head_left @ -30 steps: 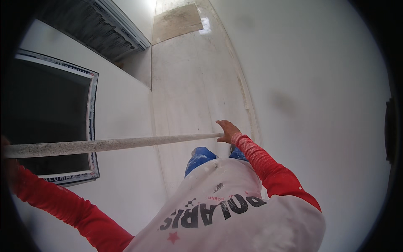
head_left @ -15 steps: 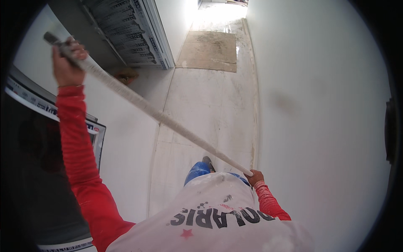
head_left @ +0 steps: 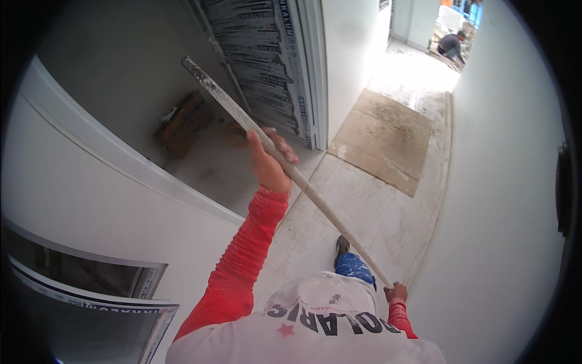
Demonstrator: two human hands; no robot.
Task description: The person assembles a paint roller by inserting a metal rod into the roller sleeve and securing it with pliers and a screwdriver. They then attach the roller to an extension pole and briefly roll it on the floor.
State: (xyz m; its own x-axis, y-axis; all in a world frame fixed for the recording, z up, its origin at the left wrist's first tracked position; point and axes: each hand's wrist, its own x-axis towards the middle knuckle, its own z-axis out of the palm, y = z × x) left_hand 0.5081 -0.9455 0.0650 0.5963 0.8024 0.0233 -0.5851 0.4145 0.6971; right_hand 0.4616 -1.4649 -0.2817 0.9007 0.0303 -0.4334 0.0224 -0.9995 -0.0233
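A long pale pole (head_left: 327, 212), smeared with whitish residue, slants across the view from upper left to lower right. My left hand (head_left: 270, 162), at the end of a red sleeve, is closed round its upper part. Beyond that hand the pole's far end is dark and scuffed, out in front of a doorway. At the lower right, beside my hip, my right hand (head_left: 397, 292) grips the other end.
A dusty brown board (head_left: 385, 138) lies on the dirty pale floor ahead. White walls (head_left: 503, 200) flank the passage. Left are a film-covered door (head_left: 260, 60), a dim room with a brown object (head_left: 183, 121), and a framed window (head_left: 91, 327). A person (head_left: 451, 45) crouches far ahead.
My view has turned left, bringing the doorway and the far person into sight. My left hand has shifted along the pole, leaving more of its end free beyond my fingers.
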